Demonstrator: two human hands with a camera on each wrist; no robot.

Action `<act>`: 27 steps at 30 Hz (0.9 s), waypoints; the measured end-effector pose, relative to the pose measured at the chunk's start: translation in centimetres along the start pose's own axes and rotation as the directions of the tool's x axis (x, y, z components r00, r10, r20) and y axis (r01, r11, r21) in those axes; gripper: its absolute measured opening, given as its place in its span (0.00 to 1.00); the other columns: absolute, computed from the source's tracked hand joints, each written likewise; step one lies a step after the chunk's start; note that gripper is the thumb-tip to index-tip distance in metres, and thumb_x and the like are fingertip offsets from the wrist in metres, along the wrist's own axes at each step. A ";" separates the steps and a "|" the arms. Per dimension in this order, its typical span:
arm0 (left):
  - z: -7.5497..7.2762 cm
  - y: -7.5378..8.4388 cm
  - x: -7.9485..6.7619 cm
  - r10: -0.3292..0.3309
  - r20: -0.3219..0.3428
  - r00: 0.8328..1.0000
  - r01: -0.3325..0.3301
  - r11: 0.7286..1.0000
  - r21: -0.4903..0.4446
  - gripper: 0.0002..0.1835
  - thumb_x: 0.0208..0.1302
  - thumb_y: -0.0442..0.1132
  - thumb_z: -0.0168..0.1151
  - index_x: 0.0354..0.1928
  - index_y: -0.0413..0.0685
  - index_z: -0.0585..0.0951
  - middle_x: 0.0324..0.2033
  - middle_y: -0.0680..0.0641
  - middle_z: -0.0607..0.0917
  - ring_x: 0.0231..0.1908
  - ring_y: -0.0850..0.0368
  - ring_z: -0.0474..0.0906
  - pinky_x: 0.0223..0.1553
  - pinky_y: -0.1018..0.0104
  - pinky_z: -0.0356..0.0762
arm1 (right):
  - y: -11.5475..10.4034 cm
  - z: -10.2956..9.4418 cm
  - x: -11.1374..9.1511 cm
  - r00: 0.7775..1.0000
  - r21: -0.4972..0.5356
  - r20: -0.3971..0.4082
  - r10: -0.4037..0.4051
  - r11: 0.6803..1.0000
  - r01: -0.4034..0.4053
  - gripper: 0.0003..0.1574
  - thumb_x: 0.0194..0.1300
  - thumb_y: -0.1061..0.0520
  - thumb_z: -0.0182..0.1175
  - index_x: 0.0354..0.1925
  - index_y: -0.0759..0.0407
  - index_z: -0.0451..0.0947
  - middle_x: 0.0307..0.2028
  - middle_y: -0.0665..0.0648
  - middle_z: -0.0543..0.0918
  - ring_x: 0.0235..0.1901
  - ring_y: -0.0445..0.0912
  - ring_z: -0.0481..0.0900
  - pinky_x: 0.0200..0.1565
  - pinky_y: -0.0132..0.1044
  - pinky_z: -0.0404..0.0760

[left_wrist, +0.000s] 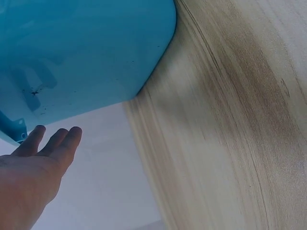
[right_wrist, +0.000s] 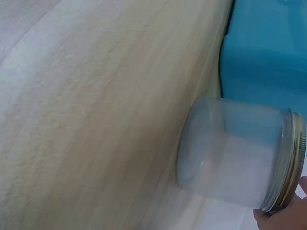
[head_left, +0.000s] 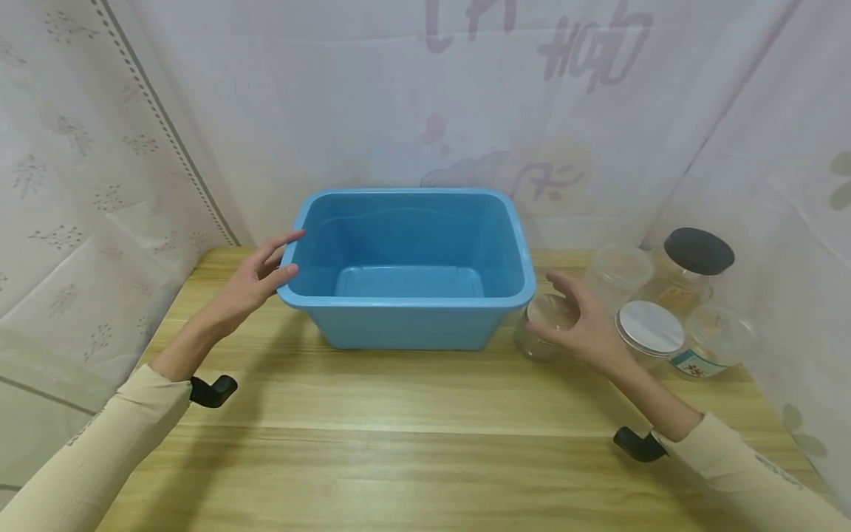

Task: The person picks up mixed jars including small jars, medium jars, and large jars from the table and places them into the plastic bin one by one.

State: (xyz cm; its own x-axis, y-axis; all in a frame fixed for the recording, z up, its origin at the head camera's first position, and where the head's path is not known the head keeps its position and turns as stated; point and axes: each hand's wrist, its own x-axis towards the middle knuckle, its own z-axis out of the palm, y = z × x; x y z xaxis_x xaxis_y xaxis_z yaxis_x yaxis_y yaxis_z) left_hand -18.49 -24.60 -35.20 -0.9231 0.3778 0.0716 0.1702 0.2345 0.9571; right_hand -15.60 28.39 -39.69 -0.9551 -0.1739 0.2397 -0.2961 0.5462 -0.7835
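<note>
In the head view a blue plastic bin [head_left: 412, 325] stands on the wooden table. My left hand [head_left: 255, 277] is at its left rim, the thumb and fingers spread apart along the edge. The left wrist view has the straight fingers [left_wrist: 64, 146] beside the bin's side wall [left_wrist: 86, 62]. My right hand [head_left: 588, 329] is at a clear jar [head_left: 535, 345] just right of the bin, its thumb and fingers spread about the lid. Upright, that jar has a gold-coloured screw rim [right_wrist: 293, 158]; the fingertips [right_wrist: 268, 218] are right at it in the right wrist view.
Right of my hand stand a jar with a dark lid [head_left: 699, 251], a jar with a silver lid [head_left: 650, 327], a clear container [head_left: 618, 270] and a labelled clear jar [head_left: 718, 336]. A printed curtain [head_left: 372, 111] hangs behind the table [head_left: 399, 458].
</note>
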 end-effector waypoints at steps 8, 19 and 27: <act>0.1 -0.1 0.2 -0.004 -0.004 1.000 0.004 1.000 0.008 0.31 0.80 0.43 0.51 0.80 0.64 0.57 0.78 0.44 0.53 0.75 0.41 0.50 0.63 0.31 0.56 | 0.8 -0.1 -0.4 1.000 -0.036 -0.001 -0.020 0.999 0.020 0.61 0.44 0.57 0.85 0.73 0.60 0.65 0.68 0.63 0.70 0.67 0.60 0.66 0.65 0.60 0.61; 0.4 0.1 0.0 -0.001 0.004 1.000 0.001 1.000 -0.003 0.32 0.81 0.42 0.51 0.81 0.62 0.55 0.78 0.43 0.52 0.75 0.39 0.50 0.63 0.31 0.56 | 2.2 -0.2 -0.5 1.000 -0.073 -0.009 -0.008 0.997 0.008 0.63 0.41 0.51 0.87 0.72 0.52 0.67 0.66 0.62 0.73 0.65 0.59 0.67 0.59 0.60 0.63; 0.4 0.1 0.1 -0.007 -0.014 1.000 0.007 1.000 -0.011 0.32 0.81 0.42 0.51 0.81 0.61 0.55 0.76 0.40 0.56 0.72 0.38 0.58 0.61 0.34 0.62 | 2.9 0.0 -0.6 1.000 -0.070 -0.004 0.007 0.997 -0.008 0.63 0.41 0.50 0.87 0.72 0.51 0.67 0.67 0.58 0.72 0.65 0.56 0.67 0.57 0.60 0.64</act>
State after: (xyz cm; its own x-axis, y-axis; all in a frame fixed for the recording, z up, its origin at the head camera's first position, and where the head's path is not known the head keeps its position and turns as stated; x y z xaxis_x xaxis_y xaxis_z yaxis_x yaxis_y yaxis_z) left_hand -18.42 -24.18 -35.26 -0.9290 0.3638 0.0684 0.1598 0.2273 0.9606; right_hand -15.89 30.07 -42.08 -0.9573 -0.1665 0.2364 -0.2885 0.6038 -0.7431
